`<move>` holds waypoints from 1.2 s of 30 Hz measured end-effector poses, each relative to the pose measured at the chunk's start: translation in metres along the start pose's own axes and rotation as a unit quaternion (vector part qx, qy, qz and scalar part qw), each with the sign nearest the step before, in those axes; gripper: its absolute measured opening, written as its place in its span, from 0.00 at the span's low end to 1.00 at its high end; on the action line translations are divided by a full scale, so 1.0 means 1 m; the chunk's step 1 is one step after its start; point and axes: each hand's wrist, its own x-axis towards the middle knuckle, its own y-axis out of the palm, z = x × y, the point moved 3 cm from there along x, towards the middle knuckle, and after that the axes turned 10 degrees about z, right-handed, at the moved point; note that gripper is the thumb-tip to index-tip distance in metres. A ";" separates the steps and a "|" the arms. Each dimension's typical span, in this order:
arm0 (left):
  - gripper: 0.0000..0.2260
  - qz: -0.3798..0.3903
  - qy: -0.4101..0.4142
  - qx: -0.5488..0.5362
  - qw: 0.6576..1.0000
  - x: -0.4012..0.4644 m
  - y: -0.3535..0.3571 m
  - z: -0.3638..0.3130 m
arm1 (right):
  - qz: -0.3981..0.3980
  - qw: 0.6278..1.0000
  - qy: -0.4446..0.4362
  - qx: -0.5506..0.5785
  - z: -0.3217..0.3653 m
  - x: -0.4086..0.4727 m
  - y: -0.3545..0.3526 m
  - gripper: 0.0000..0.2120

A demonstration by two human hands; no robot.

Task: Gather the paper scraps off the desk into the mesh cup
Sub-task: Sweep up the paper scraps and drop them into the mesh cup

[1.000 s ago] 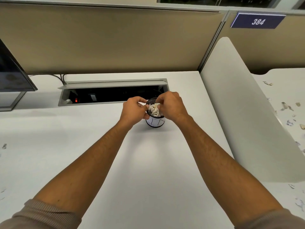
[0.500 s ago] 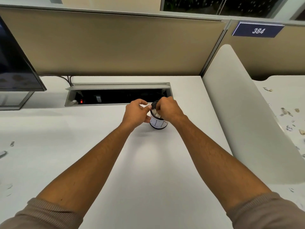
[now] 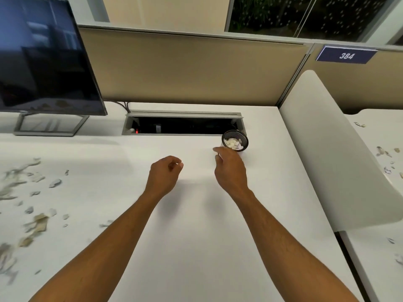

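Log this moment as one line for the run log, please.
mesh cup: holds scraps | left hand: loosely curled, off cup | right hand: at cup's near side | paper scraps: remain on desk, left

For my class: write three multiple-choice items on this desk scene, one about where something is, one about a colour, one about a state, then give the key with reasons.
1. Where does the mesh cup stand?
A. by the cable tray's right end
B. under the monitor
C. on the neighbouring desk

2. What colour is the sign reading 384?
A. red
B. dark blue
C. green

3. What is the state of the cup?
A. empty
B. tipped over
C. holding white paper scraps

Key: 1 A, it sits beside the cable tray; 2 B, white digits on blue; 3 C, paper scraps show inside it.
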 end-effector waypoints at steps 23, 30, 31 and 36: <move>0.21 -0.059 -0.001 0.311 0.949 -0.208 -0.153 0.229 | 0.233 0.958 -0.032 -0.165 0.112 -0.150 0.240 0.34; 0.22 -0.128 -0.011 0.322 0.938 -0.244 -0.175 0.254 | 0.261 0.927 -0.081 -0.258 0.139 -0.180 0.280 0.43; 0.22 -0.134 -0.020 0.320 0.938 -0.248 -0.175 0.255 | 0.263 0.925 -0.084 -0.263 0.143 -0.179 0.284 0.43; 0.27 -0.159 -0.114 0.344 0.918 -0.269 -0.179 0.268 | 0.277 0.918 -0.127 -0.253 0.169 -0.170 0.305 0.43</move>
